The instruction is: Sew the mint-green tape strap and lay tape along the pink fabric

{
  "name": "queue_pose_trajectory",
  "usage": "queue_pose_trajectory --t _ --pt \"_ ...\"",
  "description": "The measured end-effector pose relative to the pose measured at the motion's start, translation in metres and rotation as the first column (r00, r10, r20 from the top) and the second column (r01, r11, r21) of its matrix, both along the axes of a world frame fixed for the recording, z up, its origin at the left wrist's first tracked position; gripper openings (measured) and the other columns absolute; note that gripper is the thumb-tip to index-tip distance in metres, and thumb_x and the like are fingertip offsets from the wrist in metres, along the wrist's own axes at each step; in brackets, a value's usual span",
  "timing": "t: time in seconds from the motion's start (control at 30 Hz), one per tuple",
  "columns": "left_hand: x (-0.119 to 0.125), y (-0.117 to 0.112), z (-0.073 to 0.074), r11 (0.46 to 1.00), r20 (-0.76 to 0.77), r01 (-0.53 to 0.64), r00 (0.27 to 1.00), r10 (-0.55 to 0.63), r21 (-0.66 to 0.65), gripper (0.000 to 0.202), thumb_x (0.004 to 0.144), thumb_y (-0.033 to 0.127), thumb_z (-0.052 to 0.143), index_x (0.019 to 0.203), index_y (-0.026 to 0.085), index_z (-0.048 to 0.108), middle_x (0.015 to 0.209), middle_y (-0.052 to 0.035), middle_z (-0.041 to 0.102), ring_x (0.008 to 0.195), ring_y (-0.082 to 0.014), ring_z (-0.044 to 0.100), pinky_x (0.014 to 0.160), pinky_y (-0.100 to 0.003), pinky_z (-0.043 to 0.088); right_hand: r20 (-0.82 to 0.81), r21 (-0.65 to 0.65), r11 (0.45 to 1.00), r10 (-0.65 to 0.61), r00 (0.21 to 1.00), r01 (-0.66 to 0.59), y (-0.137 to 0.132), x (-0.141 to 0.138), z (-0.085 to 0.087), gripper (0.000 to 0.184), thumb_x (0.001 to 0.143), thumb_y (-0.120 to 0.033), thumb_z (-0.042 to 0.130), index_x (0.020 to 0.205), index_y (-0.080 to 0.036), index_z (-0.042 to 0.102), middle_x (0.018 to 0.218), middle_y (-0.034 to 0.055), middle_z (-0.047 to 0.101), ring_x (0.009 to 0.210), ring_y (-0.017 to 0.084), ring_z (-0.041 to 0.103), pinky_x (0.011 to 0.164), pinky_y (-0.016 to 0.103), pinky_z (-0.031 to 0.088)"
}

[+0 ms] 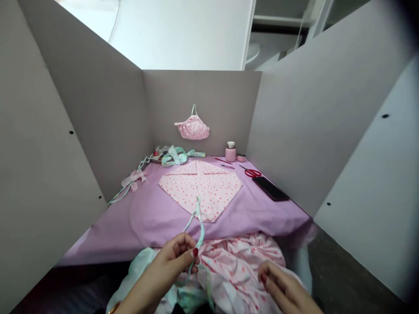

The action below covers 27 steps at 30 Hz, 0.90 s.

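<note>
I see left hand [173, 257] fingers [193, 253] pinching mint fabric strip [198, 218], strip running up onto pink dotted cloth [203, 187] on worktop [153, 218]. Right hand [281, 285] curled loosely, resting on pink fabric pile [235, 257], grasping nothing I can make out.

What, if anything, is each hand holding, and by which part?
The left hand pinches a narrow pale green fabric strip near its lower end, between thumb and fingers. The right hand rests on the pink patterned cloth; no clear grip shows.

Grey partition walls [203, 100] (daylit room)
</note>
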State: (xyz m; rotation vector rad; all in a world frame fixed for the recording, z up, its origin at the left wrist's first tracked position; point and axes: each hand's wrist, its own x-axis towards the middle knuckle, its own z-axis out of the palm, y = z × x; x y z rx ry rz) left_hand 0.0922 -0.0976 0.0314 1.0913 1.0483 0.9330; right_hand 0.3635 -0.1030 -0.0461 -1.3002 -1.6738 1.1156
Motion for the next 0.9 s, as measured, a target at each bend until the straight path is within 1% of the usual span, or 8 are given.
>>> queue_pose_trajectory --t 0.13,0.23,0.33,0.4,0.53,0.67,0.8,0.9 --pt "0.013 -0.027 0.001 1.000 0.015 0.016 1.000 -0.016 0.000 0.034 0.065 0.044 0.069 0.076 0.016 0.054 0.059 0.0035 0.053 0.054 -0.0090 0.048 0.053 -0.020 0.033 -0.248 -0.023 0.998 -0.066 0.967 0.062 -0.021 -0.029 0.030 0.035 0.079 -0.055 0.052 0.076 -0.020 0.051 0.065 -0.0016 0.044 0.056 0.012 0.038 0.052 0.023 0.033" --pt "0.020 -0.040 -0.004 0.996 0.016 0.068 0.998 -0.069 0.052 0.034 0.063 0.045 0.070 0.071 0.016 0.054 0.059 0.0035 0.052 0.054 -0.0093 0.047 0.054 -0.021 0.035 -0.410 -0.134 0.990 -0.011 0.912 -0.049 -0.030 -0.063 0.042 0.038 0.068 -0.053 0.066 0.076 -0.020 0.048 0.061 -0.0047 0.040 0.052 0.008 0.032 0.048 0.020 0.027" --pt "0.024 -0.044 -0.012 0.992 -0.025 0.104 0.994 -0.102 0.078 0.031 0.066 0.044 0.068 0.068 0.016 0.055 0.060 0.0028 0.053 0.055 -0.0097 0.047 0.053 -0.021 0.035 -0.538 -0.245 0.951 0.027 0.842 -0.187 -0.031 -0.083 0.045 0.043 0.062 -0.048 0.073 0.080 -0.019 0.049 0.058 -0.0067 0.041 0.047 0.006 0.028 0.044 0.018 0.020" --pt "0.025 -0.043 -0.016 0.991 -0.043 0.111 0.993 -0.108 0.072 0.030 0.066 0.042 0.069 0.066 0.016 0.053 0.058 0.0034 0.052 0.054 -0.0095 0.046 0.053 -0.020 0.034 -0.530 -0.263 0.941 0.045 0.847 -0.215 -0.030 -0.087 0.043 0.041 0.060 -0.046 0.075 0.076 -0.017 0.051 0.057 -0.0063 0.042 0.047 0.005 0.028 0.044 0.018 0.019" --pt "0.025 -0.041 -0.020 0.991 -0.030 0.118 0.993 -0.117 0.061 0.029 0.068 0.041 0.068 0.066 0.016 0.054 0.057 0.0036 0.052 0.054 -0.0088 0.046 0.053 -0.019 0.034 -0.440 -0.261 0.952 0.028 0.897 -0.158 -0.030 -0.086 0.037 0.039 0.061 -0.047 0.074 0.063 -0.015 0.051 0.053 -0.0055 0.042 0.048 0.006 0.028 0.045 0.019 0.019" --pt "0.023 -0.042 -0.024 0.993 -0.015 0.115 0.993 -0.114 0.034 0.031 0.074 0.047 0.059 0.080 0.016 0.059 0.066 0.0019 0.055 0.053 -0.0088 0.048 0.051 -0.020 0.037 -0.436 -0.252 0.951 0.053 0.898 -0.179 -0.029 -0.088 0.035 0.040 0.063 -0.050 0.071 0.063 -0.015 0.053 0.054 -0.0044 0.044 0.048 0.007 0.031 0.047 0.020 0.022" --pt "0.019 -0.045 -0.024 0.995 -0.184 0.084 0.980 -0.072 0.057 0.033 0.072 0.047 0.060 0.074 0.014 0.061 0.058 0.0034 0.051 0.046 -0.0074 0.042 0.045 -0.018 0.033 -0.406 -0.267 0.950 0.041 0.913 -0.162 -0.029 -0.091 0.036 0.039 0.063 -0.049 0.072 0.064 -0.014 0.054 0.052 -0.0056 0.042 0.047 0.006 0.031 0.045 0.019 0.022" --pt "0.016 -0.047 -0.022 0.996 -0.210 0.070 0.976 -0.055 0.063 0.032 0.071 0.046 0.062 0.068 0.013 0.061 0.054 0.0042 0.049 0.045 -0.0072 0.042 0.044 -0.018 0.032 -0.463 -0.329 0.914 0.064 0.884 -0.239 -0.028 -0.090 0.037 0.040 0.065 -0.052 0.069 0.067 -0.015 0.052 0.049 -0.0081 0.037 0.040 0.004 0.022 0.039 0.019 0.015"
